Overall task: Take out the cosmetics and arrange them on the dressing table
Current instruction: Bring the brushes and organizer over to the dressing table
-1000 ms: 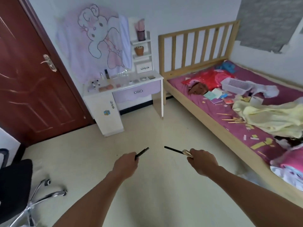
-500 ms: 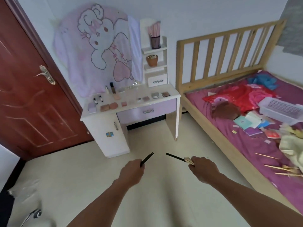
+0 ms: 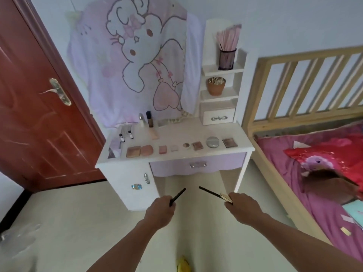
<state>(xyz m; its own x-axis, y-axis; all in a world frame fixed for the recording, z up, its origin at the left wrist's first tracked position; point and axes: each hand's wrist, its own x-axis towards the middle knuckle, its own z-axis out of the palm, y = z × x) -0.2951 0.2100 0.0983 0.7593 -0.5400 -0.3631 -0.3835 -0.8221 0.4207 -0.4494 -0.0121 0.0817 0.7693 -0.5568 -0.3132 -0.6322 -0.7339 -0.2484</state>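
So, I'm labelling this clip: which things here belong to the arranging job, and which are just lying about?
Job: left hand holding thin black stick; right hand holding gold-ended black stick; dressing table; row of compacts; upright bottles.
Lying about: bed, door, cartoon cloth, pen cup, brown pot.

Seemingly bare tabletop strip behind compacts

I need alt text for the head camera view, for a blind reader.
The left hand and the right hand each hold a thin black stick before a white dressing table with compacts and small bottles in rows. A red door stands left, a wooden bed right.
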